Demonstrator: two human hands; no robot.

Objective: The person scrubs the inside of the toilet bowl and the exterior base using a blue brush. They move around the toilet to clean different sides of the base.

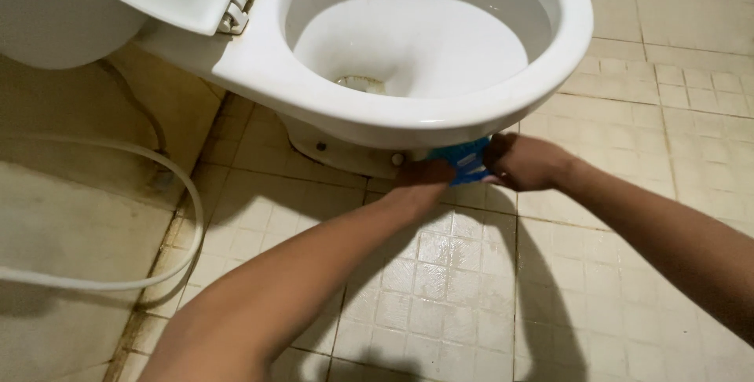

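Head view is showing a blue cloth (pixel 463 160) lying just under the front rim of the toilet bowl (pixel 565 52), both hands gripping it, right hand (pixel 525 162) clenching one end, left hand (pixel 424 174) pressing the other.

You look down on a floor of small square cream tiles (pixel 440 288) with darkened grout. A stained beige wall (pixel 71 225) rises at left, where a thin white hose (pixel 188 201) loops.
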